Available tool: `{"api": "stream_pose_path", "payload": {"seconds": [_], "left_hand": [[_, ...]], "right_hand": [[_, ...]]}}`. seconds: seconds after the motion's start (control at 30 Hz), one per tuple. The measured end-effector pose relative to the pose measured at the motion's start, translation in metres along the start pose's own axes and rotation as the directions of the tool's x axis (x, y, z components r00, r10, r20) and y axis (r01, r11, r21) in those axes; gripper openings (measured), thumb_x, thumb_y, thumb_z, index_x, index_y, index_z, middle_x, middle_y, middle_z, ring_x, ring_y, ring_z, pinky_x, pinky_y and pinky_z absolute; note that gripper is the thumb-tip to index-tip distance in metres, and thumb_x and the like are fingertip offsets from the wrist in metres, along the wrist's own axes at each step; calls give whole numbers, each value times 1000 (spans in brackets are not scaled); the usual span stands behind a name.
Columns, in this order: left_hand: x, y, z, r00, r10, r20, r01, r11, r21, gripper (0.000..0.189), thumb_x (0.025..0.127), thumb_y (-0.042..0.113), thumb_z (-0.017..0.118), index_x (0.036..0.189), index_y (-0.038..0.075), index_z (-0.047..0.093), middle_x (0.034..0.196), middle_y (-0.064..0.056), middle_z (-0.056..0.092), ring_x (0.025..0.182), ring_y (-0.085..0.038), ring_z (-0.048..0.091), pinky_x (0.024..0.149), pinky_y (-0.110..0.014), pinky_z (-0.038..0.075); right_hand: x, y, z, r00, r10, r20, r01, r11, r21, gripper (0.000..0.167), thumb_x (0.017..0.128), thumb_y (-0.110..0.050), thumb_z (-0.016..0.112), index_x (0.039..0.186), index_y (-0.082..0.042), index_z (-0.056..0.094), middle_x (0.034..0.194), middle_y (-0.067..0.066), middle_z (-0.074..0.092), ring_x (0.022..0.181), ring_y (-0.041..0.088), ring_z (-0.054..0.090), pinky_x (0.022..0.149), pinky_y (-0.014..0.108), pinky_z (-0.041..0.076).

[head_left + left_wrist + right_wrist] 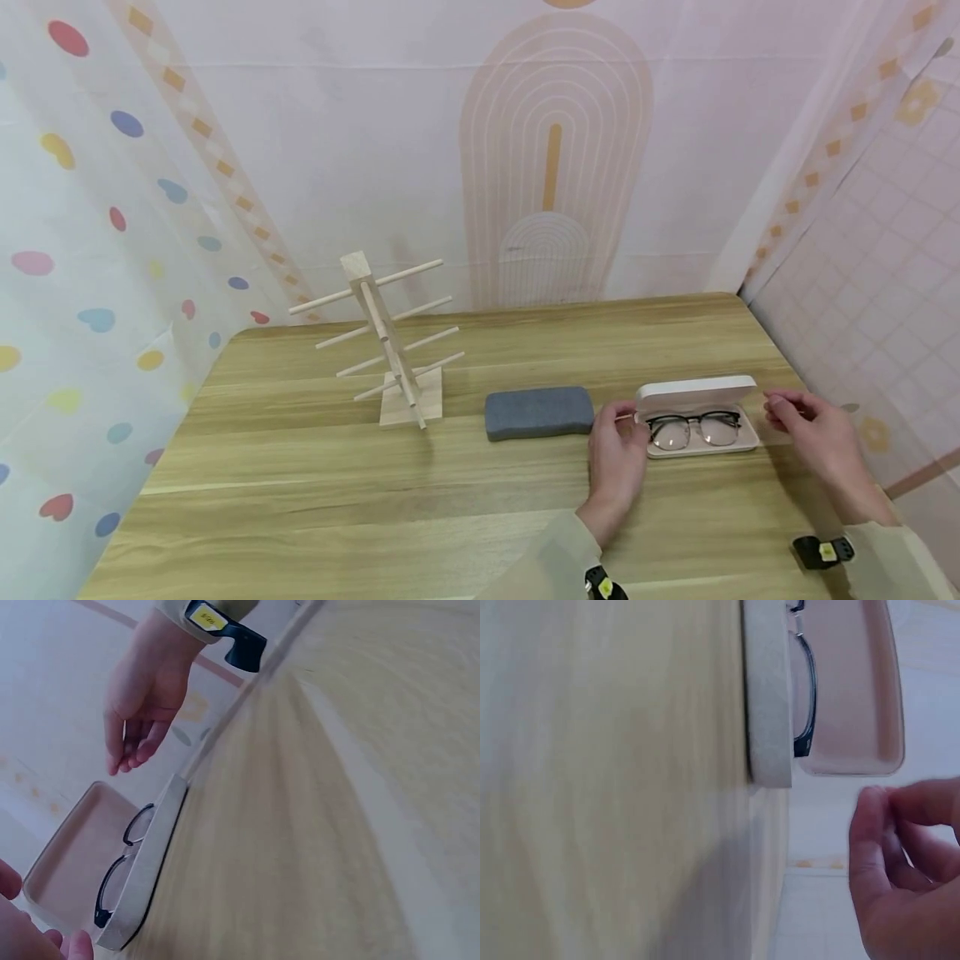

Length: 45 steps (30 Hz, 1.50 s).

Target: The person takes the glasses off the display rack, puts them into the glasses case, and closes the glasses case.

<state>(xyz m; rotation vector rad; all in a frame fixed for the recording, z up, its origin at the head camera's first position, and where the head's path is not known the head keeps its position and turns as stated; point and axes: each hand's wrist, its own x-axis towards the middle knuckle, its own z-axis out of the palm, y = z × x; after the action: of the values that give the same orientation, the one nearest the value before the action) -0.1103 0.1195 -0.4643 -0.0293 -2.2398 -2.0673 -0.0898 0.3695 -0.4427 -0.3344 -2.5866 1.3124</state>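
Observation:
An eyeglass case (697, 387) with a white outside and pale pink lining lies with its lid raised at the table's right side. Folded glasses (694, 418) with dark upper rims rest inside it. At the case's left end is my left hand (618, 458), its fingertips close to the lid and base; whether they touch is unclear. My right hand (813, 429) hovers just off the right end, fingers loosely bent and thumb near the index finger, holding nothing visible. In the right wrist view a gap separates the fingertips from the case (771, 705).
A blue-grey closed glasses case (538, 412) lies just left of my left hand. Further left stands a wooden rack (390, 350) with several thin pegs sticking out sideways. Patterned curtains (337, 150) hang behind the wooden table (300, 500) and along its sides.

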Motion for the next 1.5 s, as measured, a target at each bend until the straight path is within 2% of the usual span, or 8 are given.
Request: {"api": "stream_pose_path", "payload": {"seconds": [0.13,0.23,0.33,0.53,0.63,0.93,1.23,1.5], "left_hand": [[6,2,1,999,-45,7,45,997,-57,26,93,9,69,119,6,67,111,-4,68,104,-21,67,89,-32,55],[11,6,3,994,-109,21,111,992,-68,30,96,17,69,124,6,67,113,-2,67,106,-21,67,90,-34,56],[15,9,5,984,-172,40,174,983,-58,30,96,21,69,124,10,69,110,1,68,101,-17,66,88,-35,56],[21,13,5,965,-247,92,254,965,-64,32,98,28,67,126,14,71,102,3,68,80,-15,65,75,-32,53],[23,14,6,957,-272,99,279,958,-63,33,99,33,66,127,16,71,102,3,68,78,-18,65,74,-33,52],[28,18,8,944,-316,96,325,941,-95,16,96,31,69,107,21,75,92,3,70,70,-19,63,69,-30,48],[29,18,21,963,-259,77,266,960,-89,13,90,25,80,95,16,72,73,4,63,61,-8,54,58,-23,45],[25,17,24,964,-246,100,252,966,-54,15,87,22,84,95,19,71,73,5,62,60,-7,53,58,-23,43]], "right_hand": [[0,-3,1,999,-11,-38,11,1000,14,44,109,-23,49,127,17,58,85,-29,61,73,-13,60,63,12,53],[3,-6,2,999,-40,15,41,998,-40,50,110,-28,49,132,16,56,93,1,74,74,-11,59,62,14,53],[7,-7,3,993,-13,119,20,998,-55,61,111,-37,44,140,16,49,116,37,67,80,-6,61,65,18,54],[16,-10,6,958,73,276,-71,997,-14,77,112,-48,30,150,20,30,140,45,48,116,45,64,72,23,58],[19,-12,7,950,84,299,-84,996,-11,80,112,-49,27,152,20,24,141,46,46,123,55,56,72,23,58],[19,-13,9,951,83,297,-78,997,-31,74,112,-46,32,150,17,31,140,44,47,117,51,61,70,28,59],[19,6,-7,930,33,366,-61,996,63,63,114,-35,36,148,17,30,144,45,41,97,-6,58,76,28,60],[21,15,-22,888,3,460,-72,989,131,50,114,-29,39,144,10,37,141,41,43,102,-2,60,81,35,61]]}}
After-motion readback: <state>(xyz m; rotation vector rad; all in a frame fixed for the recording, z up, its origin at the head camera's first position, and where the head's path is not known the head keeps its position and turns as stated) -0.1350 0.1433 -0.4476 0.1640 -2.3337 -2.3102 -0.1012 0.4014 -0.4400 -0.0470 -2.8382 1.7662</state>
